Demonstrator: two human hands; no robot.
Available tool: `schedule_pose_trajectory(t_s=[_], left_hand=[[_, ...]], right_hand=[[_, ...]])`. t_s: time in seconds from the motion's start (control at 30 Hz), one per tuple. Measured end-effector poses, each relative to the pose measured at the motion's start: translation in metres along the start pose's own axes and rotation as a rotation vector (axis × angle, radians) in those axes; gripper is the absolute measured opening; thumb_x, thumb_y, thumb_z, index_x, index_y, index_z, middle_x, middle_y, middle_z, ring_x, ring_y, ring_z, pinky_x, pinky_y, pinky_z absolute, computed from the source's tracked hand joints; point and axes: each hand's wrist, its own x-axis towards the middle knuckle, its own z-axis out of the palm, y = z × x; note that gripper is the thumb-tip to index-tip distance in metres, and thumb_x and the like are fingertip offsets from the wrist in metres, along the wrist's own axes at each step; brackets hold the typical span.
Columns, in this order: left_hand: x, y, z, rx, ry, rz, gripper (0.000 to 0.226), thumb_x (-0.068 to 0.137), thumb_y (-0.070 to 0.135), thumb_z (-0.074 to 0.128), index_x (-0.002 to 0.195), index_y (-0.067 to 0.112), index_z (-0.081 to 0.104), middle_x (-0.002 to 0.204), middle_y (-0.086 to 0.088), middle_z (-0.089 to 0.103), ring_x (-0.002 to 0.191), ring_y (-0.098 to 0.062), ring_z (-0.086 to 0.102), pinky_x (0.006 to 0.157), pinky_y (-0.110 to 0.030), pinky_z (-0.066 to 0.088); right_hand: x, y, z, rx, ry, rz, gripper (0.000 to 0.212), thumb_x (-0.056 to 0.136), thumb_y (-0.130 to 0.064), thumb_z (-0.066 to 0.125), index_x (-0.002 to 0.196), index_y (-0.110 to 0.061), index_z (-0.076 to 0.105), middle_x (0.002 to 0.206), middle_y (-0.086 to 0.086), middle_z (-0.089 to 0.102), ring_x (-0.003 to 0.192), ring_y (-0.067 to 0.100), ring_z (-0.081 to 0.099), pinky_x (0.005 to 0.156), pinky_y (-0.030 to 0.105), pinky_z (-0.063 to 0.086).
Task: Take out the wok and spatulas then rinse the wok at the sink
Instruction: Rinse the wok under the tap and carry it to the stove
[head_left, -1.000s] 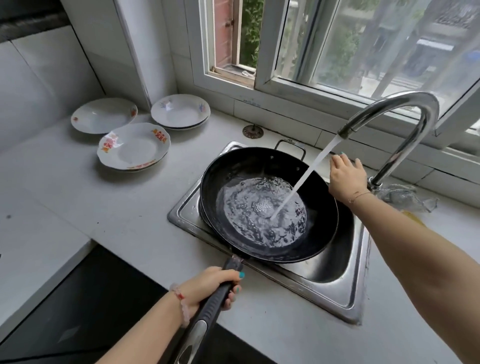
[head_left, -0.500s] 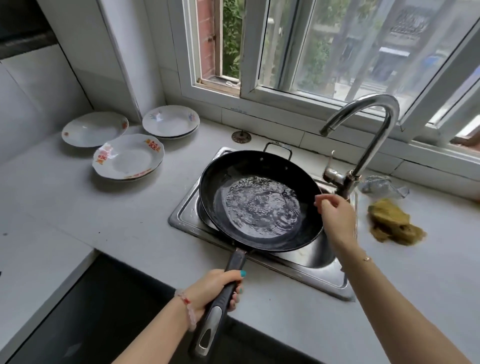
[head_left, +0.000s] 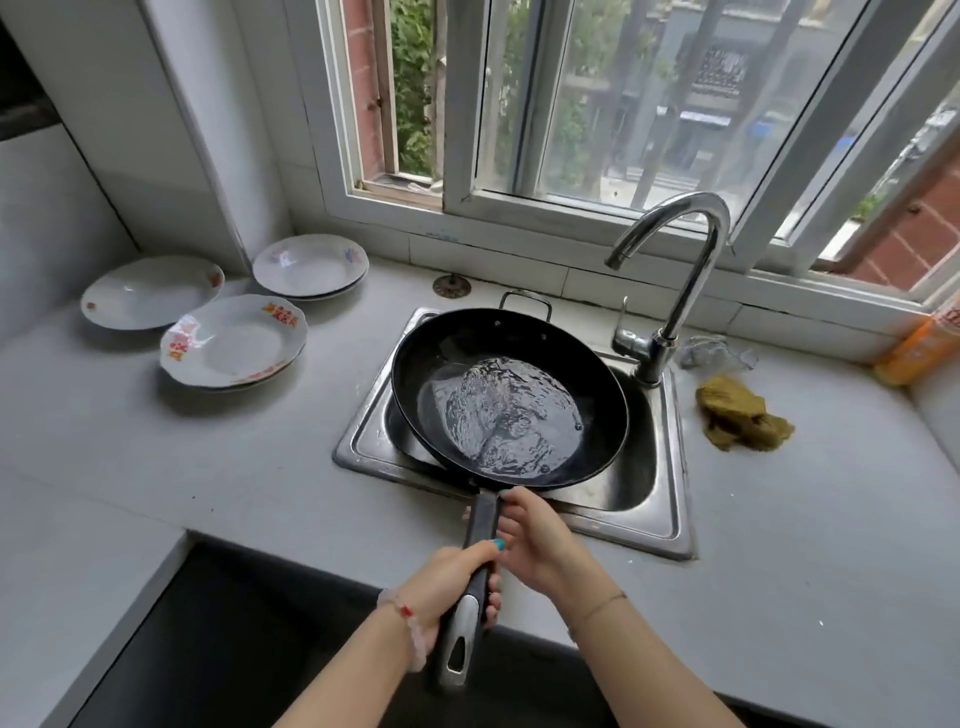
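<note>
Holding the wok (head_left: 509, 395) over the sink (head_left: 670, 499) with both hands on its long handle (head_left: 483, 519). The left hand (head_left: 452, 582) grips the handle at mid-length, fingers (head_left: 492, 597) curled under and clamped around it, thumb across the top. The right hand (head_left: 540, 545) holds the same handle just ahead of the left, next to the wok's rim; its thumb and fingers close on the handle from the right side. The two hands touch.

The wok sits roughly level above the steel basin, covering most of its left part. A shallow pool of rippled water (head_left: 514, 415) lies in its bottom. A small loop handle shows at the far rim.

The faucet (head_left: 675, 270) stands at the sink's back right corner, its spout arching over toward the wok. On the tabletop (head_left: 260, 467) to the left, well apart from the sink, lie white plates (head_left: 234, 343) in three spots. A crumpled yellow-brown cloth (head_left: 743, 415) lies on the tabletop just right of the sink. An orange bottle (head_left: 919, 353) stands at the far right edge. A window (head_left: 571, 104) runs behind the sink.
</note>
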Motion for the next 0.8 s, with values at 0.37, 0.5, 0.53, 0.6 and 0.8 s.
schedule_pose_trajectory(t_s=[0.37, 0.5, 0.53, 0.6, 0.8], left_hand=[[0.007, -0.007, 0.003, 0.041, 0.053, 0.013, 0.034, 0.086, 0.037, 0.059, 0.068, 0.010, 0.048, 0.042, -0.002, 0.044, 0.032, -0.013, 0.041, 0.036, -0.019, 0.037], [0.012, -0.013, -0.002, 0.064, 0.043, 0.027, 0.039, 0.092, 0.043, 0.048, 0.078, 0.007, 0.046, 0.040, 0.001, 0.043, 0.031, -0.012, 0.041, 0.035, -0.020, 0.037], [0.014, -0.016, -0.005, 0.071, 0.041, 0.017, 0.040, 0.093, 0.044, 0.045, 0.080, 0.007, 0.046, 0.040, 0.001, 0.043, 0.031, -0.012, 0.041, 0.035, -0.020, 0.037], [0.016, -0.021, -0.012, 0.093, 0.041, 0.002, 0.043, 0.094, 0.048, 0.040, 0.085, 0.006, 0.046, 0.041, 0.001, 0.043, 0.032, -0.012, 0.040, 0.035, -0.020, 0.037], [0.016, -0.025, -0.028, 0.091, 0.005, -0.033, 0.048, 0.094, 0.053, 0.033, 0.085, 0.007, 0.045, 0.040, 0.000, 0.042, 0.031, -0.012, 0.039, 0.034, -0.019, 0.036]], right_hand=[[0.020, 0.001, 0.034, 0.197, -0.027, 0.153, 0.038, 0.094, -0.015, 0.046, 0.058, -0.014, 0.036, 0.032, -0.004, 0.036, 0.022, 0.007, 0.032, 0.027, 0.010, 0.027], [0.024, 0.010, 0.040, 0.148, 0.082, 0.062, 0.038, 0.093, -0.010, 0.045, 0.058, -0.015, 0.032, 0.032, -0.006, 0.032, 0.021, 0.005, 0.025, 0.025, 0.012, 0.021], [0.025, 0.013, 0.040, 0.112, 0.118, 0.033, 0.037, 0.092, -0.008, 0.046, 0.058, -0.015, 0.033, 0.033, -0.005, 0.032, 0.022, 0.005, 0.025, 0.026, 0.012, 0.022], [0.026, 0.022, 0.040, 0.029, 0.184, -0.022, 0.034, 0.089, -0.006, 0.048, 0.058, -0.015, 0.034, 0.037, -0.004, 0.034, 0.024, 0.006, 0.027, 0.029, 0.013, 0.023], [0.034, 0.037, 0.044, -0.075, 0.278, -0.109, 0.030, 0.084, -0.006, 0.051, 0.059, -0.014, 0.036, 0.046, 0.000, 0.038, 0.031, 0.009, 0.031, 0.035, 0.017, 0.027]])
